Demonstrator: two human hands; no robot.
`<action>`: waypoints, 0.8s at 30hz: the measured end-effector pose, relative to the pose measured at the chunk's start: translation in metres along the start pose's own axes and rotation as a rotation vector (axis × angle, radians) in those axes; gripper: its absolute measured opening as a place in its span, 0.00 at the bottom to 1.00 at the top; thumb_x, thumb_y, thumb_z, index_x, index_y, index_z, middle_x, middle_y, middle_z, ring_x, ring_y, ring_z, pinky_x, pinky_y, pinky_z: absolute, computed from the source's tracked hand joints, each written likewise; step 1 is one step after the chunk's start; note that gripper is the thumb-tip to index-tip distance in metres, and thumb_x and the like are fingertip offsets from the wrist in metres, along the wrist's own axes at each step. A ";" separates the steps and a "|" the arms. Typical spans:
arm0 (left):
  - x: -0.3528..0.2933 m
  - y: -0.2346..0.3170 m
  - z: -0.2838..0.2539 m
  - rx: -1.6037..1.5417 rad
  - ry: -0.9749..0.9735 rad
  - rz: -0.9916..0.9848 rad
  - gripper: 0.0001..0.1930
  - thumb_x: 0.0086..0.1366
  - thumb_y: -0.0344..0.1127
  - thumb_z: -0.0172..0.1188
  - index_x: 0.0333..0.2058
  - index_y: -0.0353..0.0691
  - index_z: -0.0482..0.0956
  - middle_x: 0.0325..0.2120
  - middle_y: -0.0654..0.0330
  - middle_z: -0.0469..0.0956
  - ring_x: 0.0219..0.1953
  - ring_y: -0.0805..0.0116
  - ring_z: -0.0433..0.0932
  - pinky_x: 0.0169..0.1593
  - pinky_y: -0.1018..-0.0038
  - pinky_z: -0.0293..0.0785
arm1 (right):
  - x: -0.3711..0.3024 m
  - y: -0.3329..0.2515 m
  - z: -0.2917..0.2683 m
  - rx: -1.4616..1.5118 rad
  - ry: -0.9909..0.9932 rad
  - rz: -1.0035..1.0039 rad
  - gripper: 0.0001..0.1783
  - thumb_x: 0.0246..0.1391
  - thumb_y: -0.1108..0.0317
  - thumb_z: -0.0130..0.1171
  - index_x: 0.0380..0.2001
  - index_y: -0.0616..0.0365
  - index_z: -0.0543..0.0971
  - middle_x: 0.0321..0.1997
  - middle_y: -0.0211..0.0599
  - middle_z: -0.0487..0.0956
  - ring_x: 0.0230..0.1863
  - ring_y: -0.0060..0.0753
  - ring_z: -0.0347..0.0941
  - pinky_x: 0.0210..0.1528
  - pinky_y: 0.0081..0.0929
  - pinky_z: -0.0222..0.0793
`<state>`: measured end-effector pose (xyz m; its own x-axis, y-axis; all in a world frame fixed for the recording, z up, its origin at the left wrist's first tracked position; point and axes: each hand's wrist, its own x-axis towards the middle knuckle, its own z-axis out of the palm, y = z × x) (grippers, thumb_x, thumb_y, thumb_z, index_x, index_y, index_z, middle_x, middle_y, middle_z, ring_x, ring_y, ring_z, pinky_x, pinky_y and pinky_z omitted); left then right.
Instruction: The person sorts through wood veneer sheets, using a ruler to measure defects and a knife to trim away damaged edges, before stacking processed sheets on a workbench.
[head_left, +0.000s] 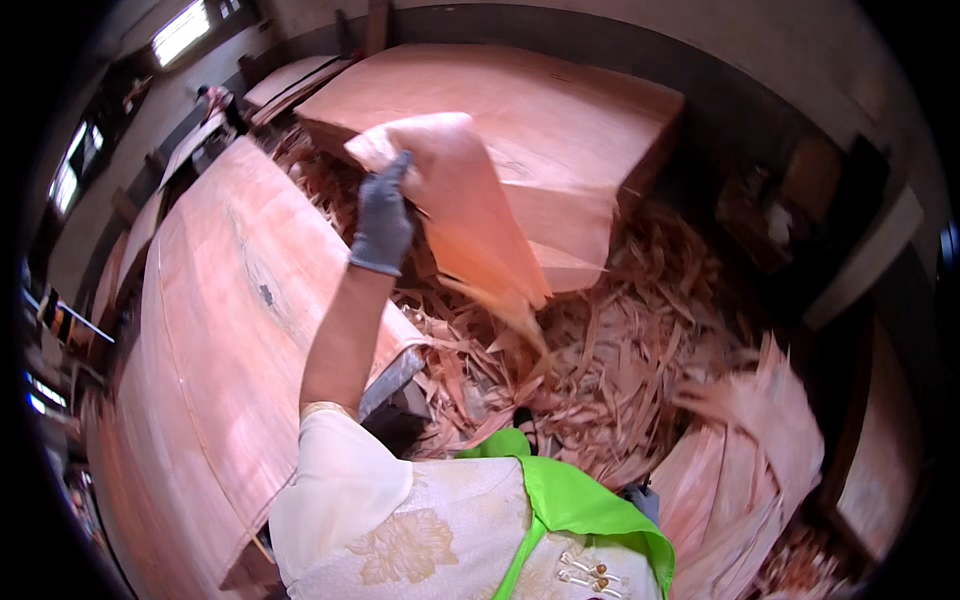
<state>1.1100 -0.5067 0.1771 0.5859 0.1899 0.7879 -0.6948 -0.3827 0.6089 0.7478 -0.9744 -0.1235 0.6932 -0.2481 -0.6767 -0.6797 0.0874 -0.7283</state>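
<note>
My left hand (384,222), in a grey glove, is stretched out ahead and closed on the edge of a thin wood veneer strip (480,210). The strip's upper end folds over beyond my fingers, and its lower end hangs, ragged and partly blurred, above the scraps. Behind it lies a tall stack of veneer sheets (520,95). My right hand (643,500), also gloved, is low at my right side, mostly behind a bright green apron (585,500). A small dark tip shows above it; its fingers and anything in them are hidden.
Large veneer sheets (230,290) cover a long surface at the left. Shredded veneer scraps (620,340) litter the floor before me. Loose veneer pieces (740,460) are heaped at the right. Boards (865,260) lean at the far right. Another person (220,105) works in the far left.
</note>
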 end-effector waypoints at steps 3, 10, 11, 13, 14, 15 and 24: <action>0.004 -0.015 0.023 0.298 -0.213 0.052 0.14 0.59 0.25 0.48 0.43 0.32 0.75 0.22 0.55 0.73 0.24 0.65 0.71 0.30 0.71 0.70 | 0.043 -0.095 0.036 -0.068 0.099 -0.491 0.10 0.47 0.74 0.61 0.35 0.63 0.75 0.34 0.34 0.78 0.32 0.26 0.72 0.39 0.21 0.69; 0.040 -0.063 0.057 -0.298 0.381 -0.375 0.11 0.64 0.36 0.51 0.40 0.34 0.72 0.33 0.62 0.74 0.35 0.75 0.73 0.41 0.75 0.71 | 0.106 -0.346 0.235 -0.136 -0.377 -1.088 0.41 0.43 0.71 0.65 0.60 0.63 0.58 0.63 0.39 0.61 0.63 0.33 0.55 0.63 0.27 0.49; 0.054 -0.046 0.052 -0.541 0.518 -0.366 0.11 0.64 0.35 0.51 0.41 0.34 0.72 0.36 0.61 0.74 0.38 0.74 0.73 0.43 0.75 0.70 | 0.125 -0.362 0.262 -0.197 -0.409 -1.108 0.42 0.44 0.73 0.64 0.61 0.64 0.55 0.65 0.40 0.57 0.65 0.34 0.52 0.65 0.28 0.45; 0.068 -0.043 0.033 -0.639 0.556 -0.348 0.13 0.64 0.34 0.50 0.45 0.34 0.69 0.40 0.60 0.72 0.43 0.73 0.71 0.48 0.75 0.68 | 0.160 -0.388 0.318 -0.106 -0.539 -1.069 0.41 0.44 0.75 0.62 0.61 0.65 0.54 0.64 0.43 0.57 0.65 0.34 0.51 0.66 0.30 0.44; 0.069 -0.045 0.017 -0.620 0.576 -0.353 0.14 0.64 0.34 0.50 0.46 0.34 0.68 0.41 0.59 0.72 0.43 0.72 0.71 0.49 0.74 0.67 | 0.157 -0.401 0.350 -0.097 -0.666 -0.974 0.40 0.46 0.74 0.60 0.61 0.64 0.54 0.64 0.40 0.57 0.66 0.31 0.49 0.65 0.29 0.44; 0.072 -0.045 0.006 -0.625 0.590 -0.364 0.14 0.64 0.33 0.50 0.46 0.34 0.68 0.42 0.59 0.71 0.44 0.71 0.71 0.50 0.74 0.67 | 0.162 -0.410 0.380 -0.050 -0.773 -0.953 0.36 0.47 0.74 0.59 0.59 0.64 0.57 0.61 0.38 0.60 0.63 0.29 0.53 0.63 0.27 0.48; 0.079 -0.081 -0.068 -0.127 0.933 -0.358 0.14 0.63 0.38 0.51 0.42 0.34 0.71 0.37 0.61 0.72 0.40 0.74 0.70 0.45 0.76 0.67 | 0.160 -0.448 0.498 -0.129 -1.326 -0.318 0.03 0.52 0.71 0.57 0.30 0.56 0.74 0.16 0.21 0.66 0.11 0.11 0.55 0.12 0.12 0.48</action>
<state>1.1844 -0.3988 0.1965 0.2456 0.9278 0.2808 -0.6135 -0.0755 0.7861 1.2824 -0.5729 0.0402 0.4798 0.8675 -0.1317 -0.4166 0.0931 -0.9043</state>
